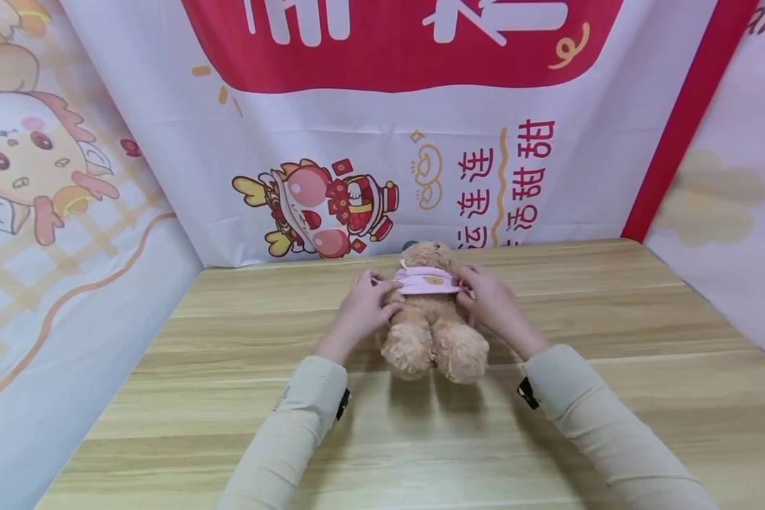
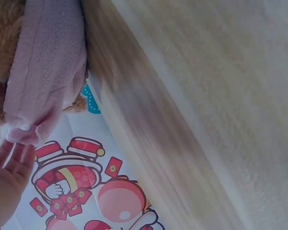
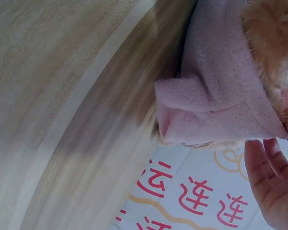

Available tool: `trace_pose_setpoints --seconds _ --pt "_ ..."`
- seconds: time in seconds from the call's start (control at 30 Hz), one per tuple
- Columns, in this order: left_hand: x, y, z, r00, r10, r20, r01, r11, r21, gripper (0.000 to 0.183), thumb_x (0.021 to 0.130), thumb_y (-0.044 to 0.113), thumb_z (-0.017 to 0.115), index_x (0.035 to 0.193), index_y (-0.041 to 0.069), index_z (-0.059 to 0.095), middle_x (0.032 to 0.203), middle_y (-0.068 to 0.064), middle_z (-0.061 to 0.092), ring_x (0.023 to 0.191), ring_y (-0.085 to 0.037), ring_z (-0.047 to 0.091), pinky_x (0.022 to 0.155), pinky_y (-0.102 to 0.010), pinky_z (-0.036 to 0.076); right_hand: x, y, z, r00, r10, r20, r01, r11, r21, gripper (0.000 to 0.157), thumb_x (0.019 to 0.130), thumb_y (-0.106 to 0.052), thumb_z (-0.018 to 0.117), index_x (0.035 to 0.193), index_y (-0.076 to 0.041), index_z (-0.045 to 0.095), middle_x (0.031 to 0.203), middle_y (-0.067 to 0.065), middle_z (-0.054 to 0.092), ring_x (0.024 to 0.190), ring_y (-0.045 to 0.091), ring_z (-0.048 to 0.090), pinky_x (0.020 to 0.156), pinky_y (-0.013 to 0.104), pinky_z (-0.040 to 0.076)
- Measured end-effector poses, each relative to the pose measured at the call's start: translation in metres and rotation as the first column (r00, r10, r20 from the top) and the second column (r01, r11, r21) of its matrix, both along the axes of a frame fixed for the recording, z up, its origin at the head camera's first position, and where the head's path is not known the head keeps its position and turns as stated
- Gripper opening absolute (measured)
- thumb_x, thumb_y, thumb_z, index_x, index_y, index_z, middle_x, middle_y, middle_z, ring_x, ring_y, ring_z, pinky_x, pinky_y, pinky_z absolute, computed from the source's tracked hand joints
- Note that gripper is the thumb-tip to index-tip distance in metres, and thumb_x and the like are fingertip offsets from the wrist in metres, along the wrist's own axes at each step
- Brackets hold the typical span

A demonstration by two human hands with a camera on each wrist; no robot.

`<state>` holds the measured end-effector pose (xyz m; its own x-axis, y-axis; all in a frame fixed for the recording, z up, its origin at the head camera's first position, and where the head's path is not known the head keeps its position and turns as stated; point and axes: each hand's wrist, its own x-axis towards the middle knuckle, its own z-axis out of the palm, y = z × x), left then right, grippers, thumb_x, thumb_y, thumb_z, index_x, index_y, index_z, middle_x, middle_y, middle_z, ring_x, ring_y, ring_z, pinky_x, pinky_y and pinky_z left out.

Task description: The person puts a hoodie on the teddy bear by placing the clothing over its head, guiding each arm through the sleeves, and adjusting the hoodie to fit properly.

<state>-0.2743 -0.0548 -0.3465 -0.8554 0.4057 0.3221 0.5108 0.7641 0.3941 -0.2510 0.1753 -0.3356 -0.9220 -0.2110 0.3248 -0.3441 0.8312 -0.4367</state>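
Observation:
A light brown teddy bear lies on its back on the wooden table, legs toward me. It has on a fuzzy pink shirt with a small tan patch on the front. My left hand pinches the shirt at the bear's left-hand side as I look at it; in the left wrist view its fingertips meet a bunched pink edge. On the opposite side my right hand pinches the hem between thumb and fingers. A loose pink sleeve sticks out in the right wrist view.
The wooden table runs back to a white printed cloth with red lettering and cartoon figures. More printed cloth stands along the right side. A teal piece shows by the bear's head.

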Motion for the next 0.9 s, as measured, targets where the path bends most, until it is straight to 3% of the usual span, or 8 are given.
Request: trace_pose_setpoints --seconds 0.1,0.2,0.37,0.43,0.5,0.6,0.8,0.9 --pt "0.0 0.001 0.001 0.998 0.014 -0.054 -0.015 1.0 -0.022 0.034 0.084 0.024 0.073 0.115 0.012 0.068 0.115 -0.016 0.055 0.108 -0.032 0.051 0.095 -0.045 0.045 0.0 0.003 -0.001 0.999 0.04 -0.034 -0.04 0.999 -0.003 0.01 0.087 -0.007 0.064 0.097 -0.006 0.061 0.1 0.016 0.061 0.089 0.029 0.062 0.076 0.044 0.054" --pt "0.001 0.001 0.002 0.999 0.041 -0.033 -0.041 0.999 -0.009 0.035 0.082 0.022 0.075 0.112 0.007 0.065 0.11 -0.015 0.055 0.105 -0.03 0.052 0.093 -0.044 0.046 -0.001 0.007 -0.003 0.997 0.076 -0.02 -0.076 0.997 0.001 0.02 0.085 -0.017 0.07 0.099 -0.005 0.062 0.096 0.015 0.062 0.084 0.027 0.06 0.074 0.041 0.053" --pt "0.0 -0.001 0.003 0.995 0.09 0.04 -0.091 0.996 0.017 0.042 0.08 0.028 0.077 0.111 0.005 0.059 0.106 -0.014 0.052 0.097 -0.028 0.052 0.088 -0.042 0.048 -0.002 0.014 -0.008 0.984 0.082 0.158 -0.081 0.997 -0.014 0.042 0.084 -0.03 0.071 0.113 -0.003 0.059 0.098 0.019 0.06 0.082 0.025 0.059 0.07 0.038 0.052" --pt "0.0 -0.001 0.002 0.992 0.093 0.087 -0.095 0.995 0.025 0.046 0.082 0.031 0.075 0.115 0.004 0.059 0.108 -0.016 0.054 0.098 -0.029 0.054 0.089 -0.043 0.049 -0.003 0.017 -0.011 0.969 0.104 0.224 -0.09 0.993 -0.074 0.04 0.087 -0.025 0.068 0.115 0.001 0.056 0.094 0.021 0.061 0.075 0.025 0.061 0.065 0.034 0.053" --pt "-0.002 -0.002 0.0 0.987 0.085 0.136 -0.092 0.995 0.048 0.048 0.084 0.032 0.072 0.12 0.003 0.058 0.113 -0.018 0.055 0.103 -0.031 0.055 0.093 -0.044 0.048 -0.005 0.019 -0.014 0.964 0.126 0.233 -0.101 0.988 -0.117 0.034 0.087 -0.017 0.065 0.113 0.002 0.055 0.091 0.023 0.062 0.071 0.024 0.06 0.062 0.03 0.051" --pt "-0.003 -0.002 -0.004 0.981 0.061 0.185 -0.081 0.992 0.1 0.048 0.087 0.029 0.07 0.124 0.002 0.058 0.119 -0.021 0.055 0.109 -0.033 0.056 0.098 -0.046 0.047 -0.006 0.02 -0.018 0.975 0.125 0.186 -0.1 0.985 -0.139 0.03 0.081 -0.006 0.062 0.109 0.004 0.055 0.096 0.026 0.062 0.078 0.029 0.059 0.066 0.032 0.05" --pt "-0.007 -0.001 -0.013 0.992 -0.033 0.119 0.009 0.981 0.191 0.038 0.088 0.015 0.068 0.122 0.001 0.06 0.12 -0.021 0.057 0.106 -0.033 0.057 0.094 -0.047 0.048 -0.006 0.019 -0.024 0.997 0.053 0.06 -0.043 0.987 -0.158 0.03 0.074 0.0 0.061 0.103 0.006 0.059 0.104 0.028 0.057 0.092 0.036 0.055 0.077 0.045 0.048" --pt "-0.008 -0.001 -0.014 0.987 -0.08 0.137 0.048 0.974 0.222 0.04 0.091 0.017 0.064 0.128 0.003 0.057 0.13 -0.019 0.056 0.118 -0.035 0.054 0.101 -0.048 0.045 -0.006 0.021 -0.023 0.998 0.051 0.045 -0.044 0.988 -0.147 0.03 0.074 -0.001 0.063 0.102 0.005 0.059 0.103 0.026 0.057 0.092 0.034 0.053 0.078 0.044 0.046"
